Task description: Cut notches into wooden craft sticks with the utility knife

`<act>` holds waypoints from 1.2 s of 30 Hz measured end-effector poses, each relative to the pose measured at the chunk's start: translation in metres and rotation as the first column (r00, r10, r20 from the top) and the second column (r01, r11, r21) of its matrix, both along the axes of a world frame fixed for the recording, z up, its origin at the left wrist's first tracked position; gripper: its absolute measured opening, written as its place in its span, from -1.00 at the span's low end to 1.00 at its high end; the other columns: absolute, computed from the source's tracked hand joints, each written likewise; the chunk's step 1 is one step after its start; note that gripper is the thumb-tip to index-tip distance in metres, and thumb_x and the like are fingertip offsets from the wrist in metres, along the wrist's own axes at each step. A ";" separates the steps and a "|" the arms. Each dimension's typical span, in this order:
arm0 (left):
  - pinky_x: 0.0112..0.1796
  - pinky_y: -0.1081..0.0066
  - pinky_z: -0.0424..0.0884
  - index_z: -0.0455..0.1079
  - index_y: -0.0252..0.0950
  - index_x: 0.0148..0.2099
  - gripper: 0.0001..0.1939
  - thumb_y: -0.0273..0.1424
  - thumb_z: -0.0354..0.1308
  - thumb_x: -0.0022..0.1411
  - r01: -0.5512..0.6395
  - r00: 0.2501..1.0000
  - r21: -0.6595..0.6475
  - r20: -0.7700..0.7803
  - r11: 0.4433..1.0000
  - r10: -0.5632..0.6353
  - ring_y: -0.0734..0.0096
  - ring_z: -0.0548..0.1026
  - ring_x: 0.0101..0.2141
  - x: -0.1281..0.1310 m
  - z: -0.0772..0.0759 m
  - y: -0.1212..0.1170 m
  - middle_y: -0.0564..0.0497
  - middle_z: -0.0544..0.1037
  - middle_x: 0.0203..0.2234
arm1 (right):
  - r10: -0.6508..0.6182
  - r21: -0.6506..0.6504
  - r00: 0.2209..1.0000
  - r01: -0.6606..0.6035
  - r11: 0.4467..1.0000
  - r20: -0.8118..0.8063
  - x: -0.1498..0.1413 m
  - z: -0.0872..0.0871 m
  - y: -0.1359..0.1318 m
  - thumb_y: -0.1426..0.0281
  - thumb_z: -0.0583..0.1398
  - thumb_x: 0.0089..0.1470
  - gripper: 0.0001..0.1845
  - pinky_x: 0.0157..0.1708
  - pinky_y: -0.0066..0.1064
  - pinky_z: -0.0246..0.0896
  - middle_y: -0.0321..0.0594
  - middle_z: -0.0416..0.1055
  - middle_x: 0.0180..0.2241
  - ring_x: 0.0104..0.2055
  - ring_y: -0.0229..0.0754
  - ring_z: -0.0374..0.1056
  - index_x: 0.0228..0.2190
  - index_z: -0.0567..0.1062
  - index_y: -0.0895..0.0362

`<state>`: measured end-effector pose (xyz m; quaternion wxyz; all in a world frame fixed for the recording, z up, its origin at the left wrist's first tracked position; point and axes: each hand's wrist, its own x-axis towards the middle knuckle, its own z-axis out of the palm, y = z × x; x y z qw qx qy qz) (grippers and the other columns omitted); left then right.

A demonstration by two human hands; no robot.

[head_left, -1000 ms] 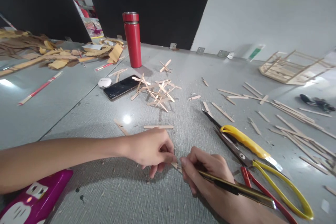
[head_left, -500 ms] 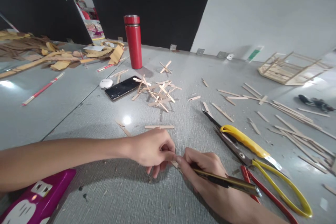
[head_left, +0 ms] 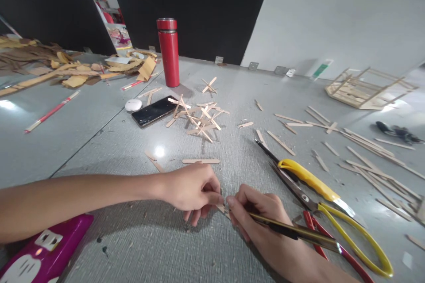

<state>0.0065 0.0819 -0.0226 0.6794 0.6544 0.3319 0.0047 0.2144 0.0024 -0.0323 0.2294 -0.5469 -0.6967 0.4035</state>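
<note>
My left hand (head_left: pixel 199 190) reaches in from the left and pinches a small wooden stick (head_left: pixel 220 208) between thumb and fingertips, low over the table. Only a short end of the stick shows; the rest is hidden by the fingers. Close by on the right, my right hand (head_left: pixel 262 221) is closed round a slim gold-and-black tool (head_left: pixel 302 233), its rear end pointing right. The tool's working tip is hidden, so its kind is unclear. A narrow gap separates the two hands. Just beyond my left hand lies a flat wooden stick (head_left: pixel 201 161).
Yellow-handled scissors (head_left: pixel 361 241), a yellow-handled tool (head_left: pixel 308 179) and red handles (head_left: pixel 352 261) lie at right. Beyond are piled sticks (head_left: pixel 202 117), a phone (head_left: pixel 154 111) and a red flask (head_left: pixel 169 53). A stick frame (head_left: pixel 365 88) stands far right; a purple case (head_left: pixel 63 243) lies left.
My right thumb and fingers have drawn slightly away from my left fingertips, opening a gap. The gold tool has shifted a little to the right. My left hand keeps its pinch.
</note>
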 end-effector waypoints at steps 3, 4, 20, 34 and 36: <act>-0.66 0.45 0.34 0.32 -0.30 -0.47 -0.51 -0.01 0.29 0.26 0.006 1.000 0.012 0.008 1.000 -0.006 0.43 0.49 -0.68 -0.001 -0.001 0.000 0.10 0.43 -0.63 | 0.020 0.048 0.999 -0.022 0.999 0.026 -0.001 -0.001 0.001 0.15 0.07 0.40 -0.55 -0.60 -0.39 -0.13 -0.44 0.13 -0.62 -0.58 -0.31 -0.03 -0.52 0.25 0.04; -0.66 0.45 0.34 0.33 -0.30 -0.47 -0.52 -0.02 0.28 0.26 0.009 1.000 0.016 0.010 1.000 -0.009 0.43 0.49 -0.68 -0.001 -0.001 0.000 0.09 0.44 -0.62 | 0.038 0.064 0.999 -0.040 0.997 0.028 -0.001 -0.002 0.002 0.15 0.07 0.40 -0.54 -0.58 -0.38 -0.15 -0.46 0.08 -0.62 -0.57 -0.30 -0.06 -0.53 0.21 0.04; -0.66 0.47 0.36 0.34 -0.30 -0.45 -0.57 -0.08 0.29 0.26 0.005 1.000 -0.017 0.002 1.000 -0.005 0.45 0.51 -0.67 -0.001 -0.003 0.001 0.10 0.45 -0.62 | 0.016 0.031 0.996 -0.013 0.999 -0.090 0.000 -0.006 0.003 0.14 0.04 0.44 -0.52 -0.64 -0.44 -0.04 -0.43 0.20 -0.65 -0.63 -0.33 0.06 -0.53 0.22 0.03; -0.69 0.49 0.34 0.31 -0.29 -0.48 -0.52 -0.02 0.28 0.26 -0.016 1.000 0.001 0.007 1.000 0.016 0.45 0.48 -0.69 0.000 -0.002 -0.001 0.11 0.42 -0.64 | 0.007 -0.002 0.998 -0.007 1.000 -0.057 0.002 -0.007 0.001 0.12 0.08 0.42 -0.55 -0.64 -0.45 -0.03 -0.42 0.26 -0.65 -0.63 -0.33 0.08 -0.49 0.29 0.05; -0.67 0.48 0.34 0.31 -0.29 -0.49 -0.52 -0.03 0.28 0.26 -0.009 1.000 0.004 0.010 1.000 0.009 0.46 0.48 -0.69 0.000 -0.001 -0.001 0.10 0.43 -0.64 | 0.010 0.002 0.999 -0.010 1.000 -0.043 0.001 -0.006 0.001 0.12 0.07 0.42 -0.55 -0.65 -0.45 -0.06 -0.43 0.24 -0.65 -0.63 -0.34 0.05 -0.49 0.26 0.04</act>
